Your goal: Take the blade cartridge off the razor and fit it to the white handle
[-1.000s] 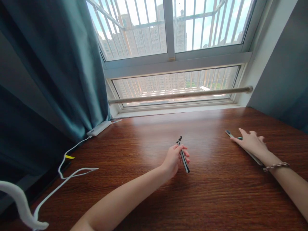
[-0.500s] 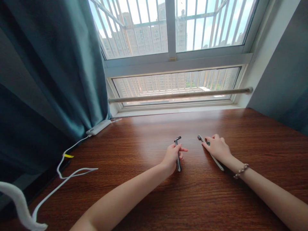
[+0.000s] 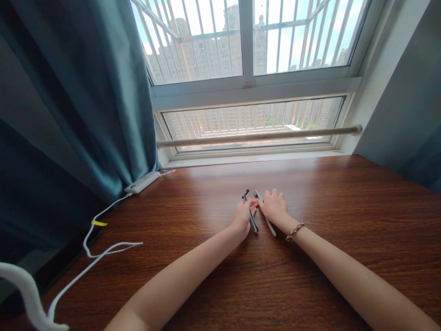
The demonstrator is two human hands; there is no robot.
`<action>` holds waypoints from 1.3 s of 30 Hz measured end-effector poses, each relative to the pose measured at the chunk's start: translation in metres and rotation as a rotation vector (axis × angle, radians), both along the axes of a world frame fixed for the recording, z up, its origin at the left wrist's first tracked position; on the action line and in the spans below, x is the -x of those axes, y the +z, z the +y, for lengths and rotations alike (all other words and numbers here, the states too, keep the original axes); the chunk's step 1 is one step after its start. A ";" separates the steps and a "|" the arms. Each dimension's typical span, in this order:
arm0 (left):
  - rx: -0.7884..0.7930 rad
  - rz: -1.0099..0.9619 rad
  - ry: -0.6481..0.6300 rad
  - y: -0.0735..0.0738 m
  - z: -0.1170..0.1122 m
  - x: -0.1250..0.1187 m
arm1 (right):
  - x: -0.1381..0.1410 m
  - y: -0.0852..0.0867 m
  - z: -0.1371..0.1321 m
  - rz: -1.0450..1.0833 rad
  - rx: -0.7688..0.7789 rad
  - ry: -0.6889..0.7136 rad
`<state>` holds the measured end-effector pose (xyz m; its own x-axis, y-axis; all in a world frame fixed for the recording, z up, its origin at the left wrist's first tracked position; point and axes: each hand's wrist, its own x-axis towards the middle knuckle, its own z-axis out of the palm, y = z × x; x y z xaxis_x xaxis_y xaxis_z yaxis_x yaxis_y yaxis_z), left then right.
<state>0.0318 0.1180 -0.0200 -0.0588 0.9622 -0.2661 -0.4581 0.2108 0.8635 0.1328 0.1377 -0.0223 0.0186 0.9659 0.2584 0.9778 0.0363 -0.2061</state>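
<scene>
My left hand (image 3: 242,217) is curled round a black and white razor (image 3: 250,213), whose head points away from me toward the window. Right beside it, my right hand (image 3: 274,207) rests palm down on a slim grey stick-like object, maybe a toothbrush (image 3: 270,226), and presses it against the brown wooden table (image 3: 310,266). The two hands sit close together at the table's middle, fingers nearly touching. A beaded bracelet (image 3: 294,231) circles my right wrist.
A white power bank (image 3: 142,182) lies at the table's back left corner, with a white cable (image 3: 103,250) trailing off the left edge. A teal curtain (image 3: 69,105) hangs on the left. A window with a rail (image 3: 258,136) runs along the far side.
My right hand slid the grey object leftward across the table from the right side until it lay beside my left hand. My left hand turned the razor more upright and moved slightly away.
</scene>
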 end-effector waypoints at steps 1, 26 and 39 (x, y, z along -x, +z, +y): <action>-0.002 0.011 -0.003 -0.001 0.001 0.000 | -0.002 0.000 -0.001 0.007 -0.001 0.003; -0.165 0.673 -0.059 -0.010 0.031 0.033 | -0.059 -0.027 -0.005 0.309 -0.096 0.410; -0.459 1.051 -0.192 -0.010 0.029 0.037 | -0.058 -0.029 -0.004 0.223 -0.099 0.434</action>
